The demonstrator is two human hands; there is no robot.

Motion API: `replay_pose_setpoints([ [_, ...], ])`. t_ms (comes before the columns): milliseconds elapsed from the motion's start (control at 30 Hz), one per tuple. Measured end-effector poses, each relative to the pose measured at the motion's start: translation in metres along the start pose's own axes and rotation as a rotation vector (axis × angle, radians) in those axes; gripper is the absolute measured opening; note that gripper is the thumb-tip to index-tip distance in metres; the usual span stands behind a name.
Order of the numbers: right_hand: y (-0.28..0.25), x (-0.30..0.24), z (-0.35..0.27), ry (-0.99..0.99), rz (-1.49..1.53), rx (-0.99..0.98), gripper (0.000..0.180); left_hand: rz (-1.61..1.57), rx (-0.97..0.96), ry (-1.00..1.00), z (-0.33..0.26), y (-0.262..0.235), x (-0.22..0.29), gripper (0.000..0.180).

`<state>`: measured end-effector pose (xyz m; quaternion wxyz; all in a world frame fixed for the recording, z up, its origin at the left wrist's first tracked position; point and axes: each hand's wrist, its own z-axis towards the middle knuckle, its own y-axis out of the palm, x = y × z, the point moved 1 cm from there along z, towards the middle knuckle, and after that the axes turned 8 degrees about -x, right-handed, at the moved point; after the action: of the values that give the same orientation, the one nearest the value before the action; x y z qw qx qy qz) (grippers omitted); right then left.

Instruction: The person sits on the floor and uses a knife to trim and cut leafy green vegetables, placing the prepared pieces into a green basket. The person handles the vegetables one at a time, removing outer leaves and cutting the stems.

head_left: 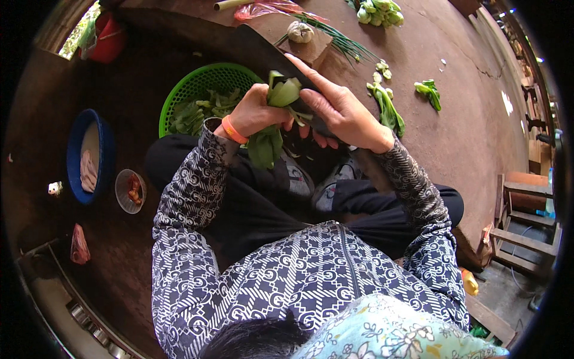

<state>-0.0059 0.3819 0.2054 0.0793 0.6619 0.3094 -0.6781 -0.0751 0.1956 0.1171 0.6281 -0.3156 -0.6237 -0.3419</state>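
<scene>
My left hand [254, 112], with an orange band at the wrist, is closed around a bok choy [283, 93]. Its pale stem end points up and away from me, and green leaves hang below the fist. A broad, dark-bladed knife [258, 51] is gripped in my right hand [353, 116], thumb along the blade beside the stem. The blade slants up to the left past the bok choy; its handle is hidden by the hand. Close behind my left hand sits a green plastic basket [164, 110] with cut leaves [206, 110] inside.
To the left are a blue basin [73, 149] with pale meat in liquid and a small clear bowl [121, 200]. Garlic [300, 32] and green onions [341, 45] lie at a wooden block [311, 55]. More bok choy [387, 107] lies to the right, near a wooden stool [523, 215].
</scene>
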Motion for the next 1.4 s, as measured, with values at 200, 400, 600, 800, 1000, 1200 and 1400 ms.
replay_pose_setpoints([
  [200, -0.028, -0.008, -0.009, -0.216, 0.209, 0.276, 0.052, -0.117, 0.032, 0.124, 0.002, -0.002, 0.000, 0.032],
  [400, -0.004, 0.010, 0.009, -0.196, -0.086, 0.101, 0.051, -0.063, -0.103, 0.057, 0.006, -0.001, 0.000, 0.022],
  [600, -0.035, -0.014, -0.008, -0.225, 0.186, 0.248, 0.046, -0.192, -0.060, 0.109, 0.000, 0.000, 0.003, 0.036],
  [800, -0.010, 0.003, 0.005, 0.080, 0.040, 0.015, 0.049, -0.271, -0.123, 0.086, 0.003, -0.003, 0.003, 0.038],
  [1000, -0.033, -0.004, -0.011, -0.194, 0.214, 0.145, 0.049, -0.323, -0.125, 0.137, 0.001, -0.002, 0.002, 0.041],
  [1200, -0.015, -0.001, 0.004, -0.054, 0.035, 0.072, 0.048, -0.160, -0.128, 0.144, 0.006, -0.006, -0.005, 0.029],
  [1400, -0.027, -0.005, -0.006, -0.118, 0.232, 0.189, 0.050, 0.528, 0.381, 0.362, 0.008, -0.005, -0.009, 0.026],
])
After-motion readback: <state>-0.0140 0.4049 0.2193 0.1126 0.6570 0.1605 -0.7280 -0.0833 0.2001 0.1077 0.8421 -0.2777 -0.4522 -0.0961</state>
